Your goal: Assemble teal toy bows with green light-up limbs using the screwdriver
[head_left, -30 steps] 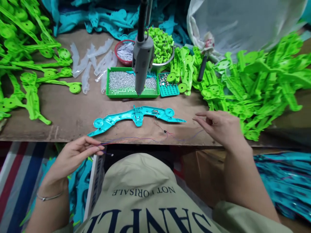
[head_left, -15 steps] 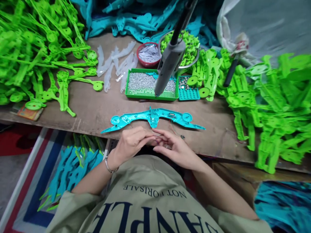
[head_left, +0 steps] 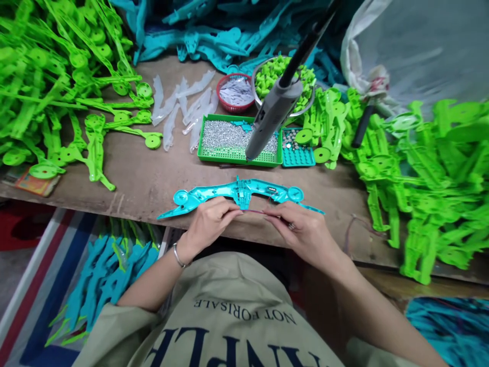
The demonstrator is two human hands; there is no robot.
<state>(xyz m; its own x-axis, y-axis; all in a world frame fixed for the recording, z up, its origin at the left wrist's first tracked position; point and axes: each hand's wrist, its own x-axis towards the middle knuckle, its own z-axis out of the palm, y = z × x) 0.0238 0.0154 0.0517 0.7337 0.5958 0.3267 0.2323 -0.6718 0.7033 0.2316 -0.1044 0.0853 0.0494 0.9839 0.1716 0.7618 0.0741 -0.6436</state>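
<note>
A thin dark reddish wire (head_left: 252, 211) is stretched between my two hands. My left hand (head_left: 214, 220) pinches one end of it between thumb and fingertips. The other end is pinched by my right hand (head_left: 301, 227); something small and metallic shows at those fingers, too small to name. Just beyond my hands lies a blue bow-shaped plastic shell (head_left: 240, 191), its ribbed inner side up. A small dark part sits in its right arm. My right fingers partly cover the shell's lower right edge.
An electric screwdriver (head_left: 273, 114) hangs over a green tray (head_left: 240, 162) of screws. Beside it are a small blue tray (head_left: 298, 159), a red basket (head_left: 235, 106) and a metal bowl (head_left: 312, 102) of green pieces. Green plastic parts (head_left: 57, 102) pile left, more (head_left: 431, 178) right.
My hands have moved apart, with the right one going right and turning palm down. The wire between them is now drawn straight. The screwdriver has swung slightly.
</note>
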